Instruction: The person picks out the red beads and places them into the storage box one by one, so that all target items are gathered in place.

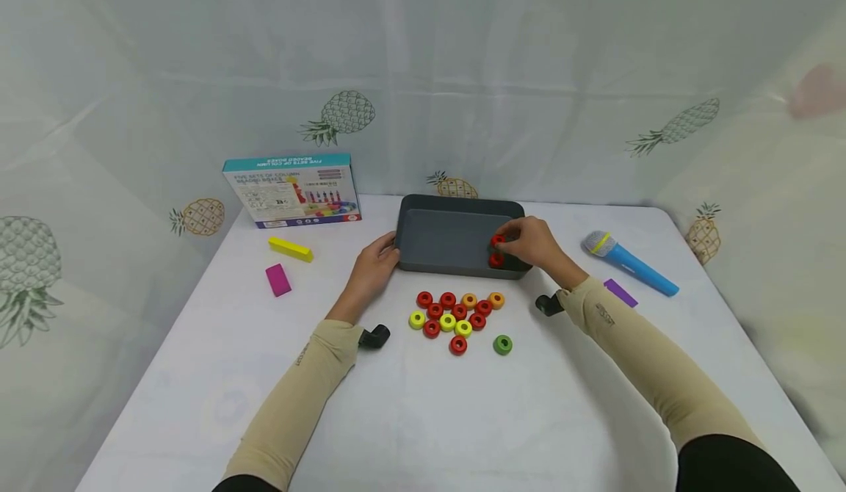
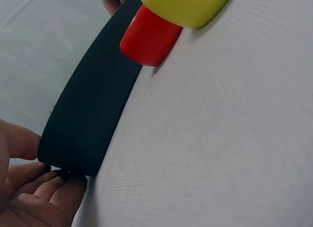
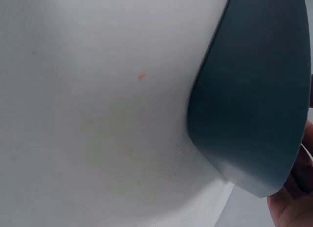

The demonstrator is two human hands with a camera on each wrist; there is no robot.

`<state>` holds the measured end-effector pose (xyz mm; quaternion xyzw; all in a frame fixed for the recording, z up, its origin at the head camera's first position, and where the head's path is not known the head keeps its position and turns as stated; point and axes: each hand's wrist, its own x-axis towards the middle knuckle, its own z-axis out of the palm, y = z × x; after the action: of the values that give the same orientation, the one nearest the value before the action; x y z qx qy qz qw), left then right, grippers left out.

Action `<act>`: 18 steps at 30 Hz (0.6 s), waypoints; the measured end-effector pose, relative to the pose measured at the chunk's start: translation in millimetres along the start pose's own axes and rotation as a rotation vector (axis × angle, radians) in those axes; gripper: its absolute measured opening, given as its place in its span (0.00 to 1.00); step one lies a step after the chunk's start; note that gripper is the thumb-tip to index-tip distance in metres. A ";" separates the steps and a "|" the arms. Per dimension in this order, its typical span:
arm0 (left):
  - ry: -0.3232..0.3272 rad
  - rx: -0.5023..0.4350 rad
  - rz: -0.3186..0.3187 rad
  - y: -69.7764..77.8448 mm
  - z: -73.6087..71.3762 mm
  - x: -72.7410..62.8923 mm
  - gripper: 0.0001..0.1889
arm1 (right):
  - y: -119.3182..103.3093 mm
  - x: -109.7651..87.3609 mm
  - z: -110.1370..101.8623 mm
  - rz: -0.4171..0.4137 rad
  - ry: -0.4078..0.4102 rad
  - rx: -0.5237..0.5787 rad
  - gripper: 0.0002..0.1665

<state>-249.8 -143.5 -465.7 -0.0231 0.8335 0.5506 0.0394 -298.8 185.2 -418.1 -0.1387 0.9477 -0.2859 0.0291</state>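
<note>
Inside the gray tray (image 1: 439,236) sits a red ring (image 1: 496,264).

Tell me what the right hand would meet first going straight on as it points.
Beyond the red ring it pinches, the right hand would likely meet the dark tray first: its floor if angled down, its far wall if level; depth is unclear.

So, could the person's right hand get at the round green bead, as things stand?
Likely yes: the round green bead lies uncovered on the white table, apart from the other beads. The right hand pinches a round red bead at the dark grey rectangular tray, so might first need to release it.
</note>
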 end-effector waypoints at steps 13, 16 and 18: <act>0.003 0.001 0.001 0.0 0.0 1.4 0.27 | 1.9 6.4 4.4 -0.012 -0.031 -0.066 0.18; 0.007 0.001 0.004 -1.2 0.8 2.2 0.27 | 2.2 7.1 5.9 -0.025 -0.034 -0.079 0.17; 0.009 0.003 0.003 -1.5 1.1 2.3 0.27 | 2.6 7.8 6.6 -0.034 -0.037 -0.085 0.17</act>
<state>-251.9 -143.1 -467.8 -0.0241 0.8346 0.5492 0.0346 -306.1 181.5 -424.8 -0.1614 0.9557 -0.2434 0.0358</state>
